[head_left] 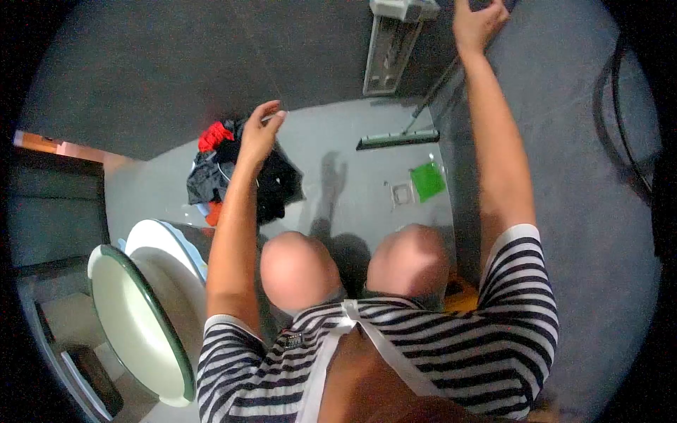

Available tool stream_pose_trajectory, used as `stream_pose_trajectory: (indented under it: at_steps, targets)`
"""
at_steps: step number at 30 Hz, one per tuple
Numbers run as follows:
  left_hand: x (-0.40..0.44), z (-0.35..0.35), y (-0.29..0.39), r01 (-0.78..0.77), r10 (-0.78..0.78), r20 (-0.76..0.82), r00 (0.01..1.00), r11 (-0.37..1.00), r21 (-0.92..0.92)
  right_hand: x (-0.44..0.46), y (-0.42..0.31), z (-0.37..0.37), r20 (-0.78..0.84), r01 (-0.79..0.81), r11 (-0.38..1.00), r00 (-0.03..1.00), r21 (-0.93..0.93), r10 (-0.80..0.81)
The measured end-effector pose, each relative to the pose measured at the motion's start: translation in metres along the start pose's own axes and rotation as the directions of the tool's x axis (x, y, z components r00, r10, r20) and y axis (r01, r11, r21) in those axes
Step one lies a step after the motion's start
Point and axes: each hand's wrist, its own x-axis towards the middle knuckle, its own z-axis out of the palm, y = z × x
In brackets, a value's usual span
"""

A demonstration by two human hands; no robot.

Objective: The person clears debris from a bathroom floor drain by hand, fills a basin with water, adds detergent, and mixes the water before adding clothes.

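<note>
My left hand [261, 135] is raised over the floor with thumb and fingers apart, and nothing shows in it. Below it lies a heap of dark clothes [278, 180] with a red piece [214, 136] at its upper left. At the top right, my right hand [482, 25] is lifted, fingers loosely bent and apart from the thumb, partly cut off by the frame edge. A squeegee [398, 139] rests on the floor, and its thin handle runs up behind my right wrist; no grip on it is visible.
A pale basin with a green rim [141, 321] stands tilted at the lower left, beside a white basin [166, 247]. A green square [428, 181] lies by a floor drain [401, 194]. A grey-white fixture [391, 53] is against the dark wall; a black hose [624, 116] hangs right.
</note>
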Motion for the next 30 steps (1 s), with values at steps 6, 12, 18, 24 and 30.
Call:
stream_pose_trajectory:
  at_steps: [6,12,18,24,30]
  targets:
    - [-0.018,0.013,-0.092,0.154,-0.164,0.068,0.984,0.980,0.128,-0.029,0.133,0.015,0.264,-0.316,0.899,0.934,0.303,0.239]
    - [-0.030,0.047,-0.142,0.314,-0.366,0.270,0.890,0.924,0.217,-0.058,0.090,-0.045,0.611,-0.696,0.474,0.711,0.539,0.349]
    - [-0.039,0.068,-0.161,0.295,-0.348,0.331,0.877,0.934,0.199,-0.096,0.140,-0.072,0.685,-0.700,0.280,0.709,0.657,0.164]
    - [-0.058,0.063,-0.184,0.302,-0.361,0.352,0.864,0.929,0.213,-0.150,0.105,-0.162,0.540,-0.689,0.369,0.721,0.624,0.434]
    - [-0.084,0.067,-0.223,0.387,-0.447,0.317,0.836,0.891,0.236,-0.176,0.071,-0.257,0.515,-0.684,0.411,0.727,0.603,0.454]
